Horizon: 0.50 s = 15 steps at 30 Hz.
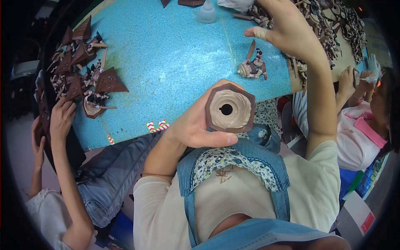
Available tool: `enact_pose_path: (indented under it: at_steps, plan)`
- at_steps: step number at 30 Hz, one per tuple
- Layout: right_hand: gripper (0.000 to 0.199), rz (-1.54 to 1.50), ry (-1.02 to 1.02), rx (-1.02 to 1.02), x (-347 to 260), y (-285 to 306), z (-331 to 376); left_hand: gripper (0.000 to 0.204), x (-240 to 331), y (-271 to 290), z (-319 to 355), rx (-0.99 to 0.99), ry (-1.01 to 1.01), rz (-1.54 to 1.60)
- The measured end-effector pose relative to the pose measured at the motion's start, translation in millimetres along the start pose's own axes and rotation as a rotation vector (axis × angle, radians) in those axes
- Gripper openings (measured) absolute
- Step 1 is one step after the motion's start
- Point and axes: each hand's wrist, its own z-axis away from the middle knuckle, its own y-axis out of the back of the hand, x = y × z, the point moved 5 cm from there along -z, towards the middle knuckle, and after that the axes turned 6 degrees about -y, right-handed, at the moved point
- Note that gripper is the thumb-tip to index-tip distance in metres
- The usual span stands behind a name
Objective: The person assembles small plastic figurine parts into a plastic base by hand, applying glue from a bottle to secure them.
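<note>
My left hand is closed around a brown six-sided base. The base has a cream, wavy-moulded top with a dark round hole in its middle, facing up. My right hand reaches over the far right of the table, thumb stretched away from the other fingers, a pale wrap on the thumb. No object shows in it, though its fingertips run out at the top edge. Below that hand a small painted figurine with a brown blade-like part lies on the blue table.
Brown pointed pieces and figurines crowd the table's left end, where another person's hand works. A large pile of figurines covers the far right. A small translucent bottle stands at the back. Another person sits at right.
</note>
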Motion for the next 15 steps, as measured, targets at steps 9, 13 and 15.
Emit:
enact_pose_path:
  at_steps: [9,13,15]
  plan:
    - [0.052,-0.116,-0.406,0.245,25,-69,96,0.072,8,18,16,0.527,-0.195,-0.297]
    - [0.048,-0.27,-0.366,0.208,21,-76,102,0.072,6,12,17,0.615,-0.133,-0.308]
    - [0.045,-0.357,-0.366,0.167,25,-79,105,0.076,0,10,15,0.67,-0.085,-0.31]
